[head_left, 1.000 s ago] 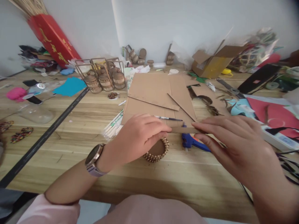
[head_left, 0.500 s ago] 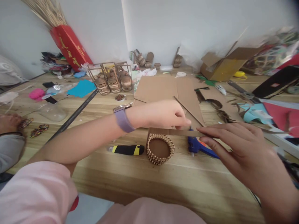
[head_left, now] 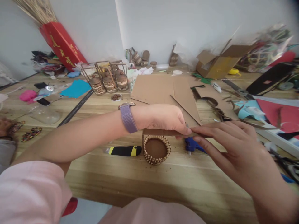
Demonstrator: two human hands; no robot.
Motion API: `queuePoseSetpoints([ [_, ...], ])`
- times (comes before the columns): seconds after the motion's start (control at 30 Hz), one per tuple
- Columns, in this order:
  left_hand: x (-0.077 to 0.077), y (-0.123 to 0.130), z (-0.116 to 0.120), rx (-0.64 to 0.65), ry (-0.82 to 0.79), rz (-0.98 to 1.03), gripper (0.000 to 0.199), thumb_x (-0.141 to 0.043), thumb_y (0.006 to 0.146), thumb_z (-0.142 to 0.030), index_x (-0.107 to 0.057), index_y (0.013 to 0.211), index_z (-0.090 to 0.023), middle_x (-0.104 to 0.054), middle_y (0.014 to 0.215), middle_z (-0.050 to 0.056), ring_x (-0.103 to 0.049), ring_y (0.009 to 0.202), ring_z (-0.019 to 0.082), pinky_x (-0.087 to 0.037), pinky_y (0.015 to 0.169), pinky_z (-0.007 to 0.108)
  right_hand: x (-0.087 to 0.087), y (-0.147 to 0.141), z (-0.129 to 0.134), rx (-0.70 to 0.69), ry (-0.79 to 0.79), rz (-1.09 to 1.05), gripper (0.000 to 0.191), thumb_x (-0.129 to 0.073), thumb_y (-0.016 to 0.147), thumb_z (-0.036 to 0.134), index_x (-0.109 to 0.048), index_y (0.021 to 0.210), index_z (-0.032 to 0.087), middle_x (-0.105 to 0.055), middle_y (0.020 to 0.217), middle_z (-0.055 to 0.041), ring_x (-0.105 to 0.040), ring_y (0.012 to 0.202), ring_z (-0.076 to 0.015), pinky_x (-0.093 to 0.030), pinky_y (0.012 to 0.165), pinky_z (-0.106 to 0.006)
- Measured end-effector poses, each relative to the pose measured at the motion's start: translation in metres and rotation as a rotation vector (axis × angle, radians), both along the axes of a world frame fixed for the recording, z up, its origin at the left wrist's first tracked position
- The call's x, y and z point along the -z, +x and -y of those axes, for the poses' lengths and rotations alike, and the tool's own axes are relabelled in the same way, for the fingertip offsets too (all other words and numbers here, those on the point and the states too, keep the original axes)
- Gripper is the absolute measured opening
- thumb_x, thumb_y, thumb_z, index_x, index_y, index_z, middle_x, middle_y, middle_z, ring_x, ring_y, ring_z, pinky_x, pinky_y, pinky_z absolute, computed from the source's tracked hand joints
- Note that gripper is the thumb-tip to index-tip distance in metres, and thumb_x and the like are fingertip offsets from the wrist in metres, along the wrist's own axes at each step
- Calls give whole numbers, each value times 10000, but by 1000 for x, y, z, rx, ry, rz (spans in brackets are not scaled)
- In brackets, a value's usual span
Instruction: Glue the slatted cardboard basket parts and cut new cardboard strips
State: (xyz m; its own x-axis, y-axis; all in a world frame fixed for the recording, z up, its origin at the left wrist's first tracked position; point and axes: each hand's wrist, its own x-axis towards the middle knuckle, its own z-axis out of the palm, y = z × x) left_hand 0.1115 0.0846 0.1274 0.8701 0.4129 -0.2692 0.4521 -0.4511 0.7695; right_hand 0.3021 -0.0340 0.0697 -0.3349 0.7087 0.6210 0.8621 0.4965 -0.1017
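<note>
My left hand (head_left: 171, 117) reaches across from the left, wrist bent, its thumb and fingers pinching a narrow brown cardboard strip (head_left: 158, 132). Close beside it, my right hand (head_left: 233, 144) grips the same strip between thumb and fingertips. The strip runs level and bends down at its left end, beside a small round basket (head_left: 168, 151) with a woven brown-and-cream wall and brown base. Left of the basket lies a black-and-yellow utility knife (head_left: 125, 151). A blue glue gun (head_left: 193, 144) is partly hidden behind my right fingers.
Cardboard sheets (head_left: 154, 87) lie behind my hands. Small lidded baskets in square frames (head_left: 108, 82) stand at back left near a bowl of brown beads (head_left: 116, 97). An open cardboard box (head_left: 210, 67) is at back right. Another person's hand (head_left: 5, 127) shows at far left.
My left hand has slid right along the strip until its fingertips nearly meet my right hand's. The whole view has shifted slightly, and my right hand now covers more of the glue gun.
</note>
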Motion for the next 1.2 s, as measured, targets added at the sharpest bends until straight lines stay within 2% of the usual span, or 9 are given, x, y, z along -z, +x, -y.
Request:
queuePoseSetpoints([
  [0.1, -2, 0, 3, -11, 58, -30, 305, -637, 856, -323, -678, 589, -183, -612, 574, -25, -497, 541, 107, -334, 522, 232, -2, -4, 1, -5, 18, 30, 172, -516, 1006, 363, -659, 1068, 289, -753, 950, -36, -680, 835, -241, -422, 847, -454],
  [0.23, -5, 0, 7, -36, 97, -93, 309, -603, 878, -363, -677, 642, -176, -569, 556, -34, -442, 506, 99, -294, 515, 247, -3, -9, 1, -27, -1, -10, 171, -529, 1001, 351, -664, 1081, 285, -749, 960, -38, -692, 873, -239, -483, 787, -407],
  [0.4, -4, -4, 9, -20, 76, -90, 304, -580, 889, -359, -653, 655, -178, -511, 543, -47, -401, 503, 102, -281, 538, 266, 0, -15, 2, -25, -56, -116, 160, -539, 988, 352, -673, 1044, 284, -747, 931, -41, -707, 839, -238, -523, 724, -375],
  [0.57, -7, -6, 12, -32, 67, -51, 385, -604, 913, -366, -593, 575, -182, -380, 491, -60, -327, 484, 101, -218, 517, 279, 0, -18, 2, -44, -143, -219, 132, -548, 981, 343, -659, 1026, 288, -733, 854, -20, -695, 734, -204, -513, 633, -325],
  [0.67, -10, -7, 13, -54, 32, -29, 378, -642, 900, -344, -593, 561, -184, -383, 496, -62, -322, 486, 97, -222, 518, 275, 3, -19, 3, -6, -145, -292, 129, -573, 970, 356, -664, 1040, 298, -734, 875, -12, -686, 724, -193, -512, 623, -314],
  [0.77, -11, -8, 12, -38, 22, -8, 376, -654, 889, -346, -593, 555, -186, -426, 514, -61, -339, 494, 93, -254, 538, 270, 13, -21, 3, 22, -168, -435, 123, -607, 953, 371, -678, 1025, 303, -725, 893, -21, -670, 745, -194, -519, 633, -319],
  [0.9, -11, -10, 12, -31, 120, -88, 398, -633, 891, -385, -563, 553, -189, -409, 499, -60, -337, 491, 99, -247, 549, 279, 37, -29, -1, -46, -235, -753, 126, -658, 917, 395, -683, 964, 281, -672, 938, -44, -645, 868, -206, -534, 720, -338],
  [1.07, -12, -9, 15, -42, 153, -158, 365, -594, 905, -403, -560, 611, -187, -406, 510, -60, -336, 482, 96, -238, 531, 279, 64, -42, -4, -113, -388, -1135, 191, -689, 896, 460, -687, 985, 291, -587, 808, 8, -537, 714, -148, -476, 644, -283],
  [1.2, -16, -8, 15, -46, 225, -210, 326, -574, 900, -409, -631, 684, -171, -484, 552, -48, -385, 500, 92, -266, 547, 272, 70, -49, -6, -114, -431, -1305, 233, -756, 834, 494, -702, 944, 296, -586, 766, 20, -515, 702, -143, -447, 645, -275],
])
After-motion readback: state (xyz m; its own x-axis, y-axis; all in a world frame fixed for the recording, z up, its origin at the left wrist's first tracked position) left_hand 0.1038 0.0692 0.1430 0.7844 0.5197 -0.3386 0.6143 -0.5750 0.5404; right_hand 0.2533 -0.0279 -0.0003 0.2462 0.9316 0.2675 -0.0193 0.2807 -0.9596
